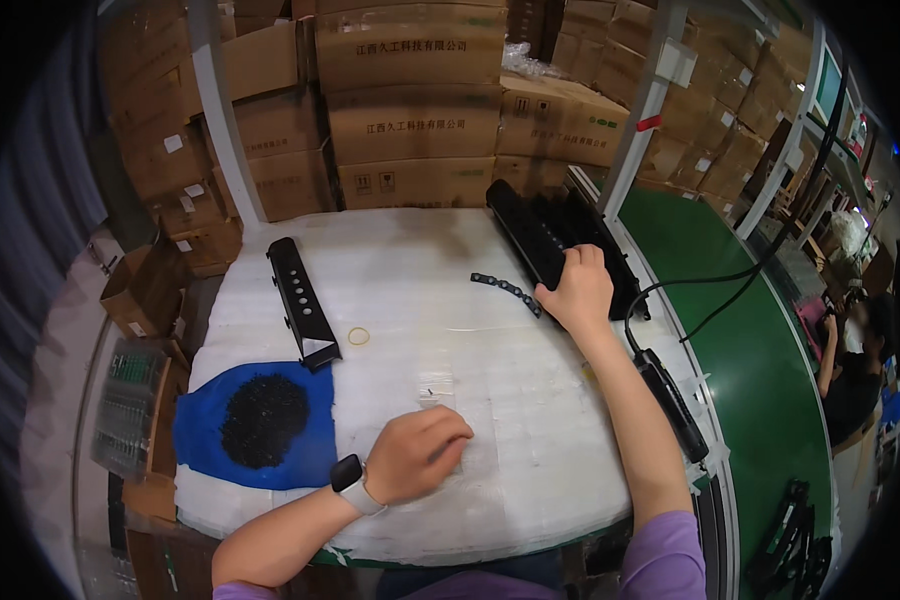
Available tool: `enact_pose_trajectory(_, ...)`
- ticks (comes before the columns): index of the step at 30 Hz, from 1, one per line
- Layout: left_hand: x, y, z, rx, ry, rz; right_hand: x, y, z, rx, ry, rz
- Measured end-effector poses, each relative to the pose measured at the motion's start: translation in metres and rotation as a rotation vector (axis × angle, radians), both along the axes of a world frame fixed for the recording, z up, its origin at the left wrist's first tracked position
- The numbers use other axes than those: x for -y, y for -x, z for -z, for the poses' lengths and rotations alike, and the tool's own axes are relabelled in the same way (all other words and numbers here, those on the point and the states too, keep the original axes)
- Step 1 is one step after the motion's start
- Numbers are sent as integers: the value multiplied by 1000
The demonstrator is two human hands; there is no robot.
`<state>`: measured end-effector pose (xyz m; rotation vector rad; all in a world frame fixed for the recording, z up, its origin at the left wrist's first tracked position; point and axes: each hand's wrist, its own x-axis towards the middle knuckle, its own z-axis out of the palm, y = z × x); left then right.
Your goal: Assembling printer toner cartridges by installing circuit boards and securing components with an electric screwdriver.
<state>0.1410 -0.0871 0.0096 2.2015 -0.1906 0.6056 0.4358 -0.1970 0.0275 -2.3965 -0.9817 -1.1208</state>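
At the back right of the padded table, my right hand (578, 290) is closed on the edge of a long black panel (525, 235), which lies beside other black panels. Just left of that hand, a short black strip with several round bumps (506, 289) lies on the white padding. My left hand (420, 455) hovers over the front middle with curled fingers; what they hold, if anything, is hidden. A second long black panel with a row of round holes (300, 300) lies at the left. In front of it, a blue cloth (315, 425) bears a heap of tiny black pieces (263, 420), perhaps screws.
A black electric screwdriver (672, 405) with a cable lies along the right edge. A yellow rubber band (359, 336) sits left of centre. Stacked cartons (415, 130) wall off the back. Beyond the metal frame runs a green surface (760, 340), with a person (855, 370) farther right.
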Motion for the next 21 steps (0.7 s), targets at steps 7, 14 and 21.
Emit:
enact_pose_trajectory(7,-7,9,-21,259,-381,-249,38,69,-19,-114,9,-500)
enact_pose_trajectory(14,-24,7,-29,-89,-689,-341,54,84,-37,-344,531,-1025)
enact_pose_trajectory(21,-12,7,-18,-143,-510,-70,9,26,-25,-208,153,-439)
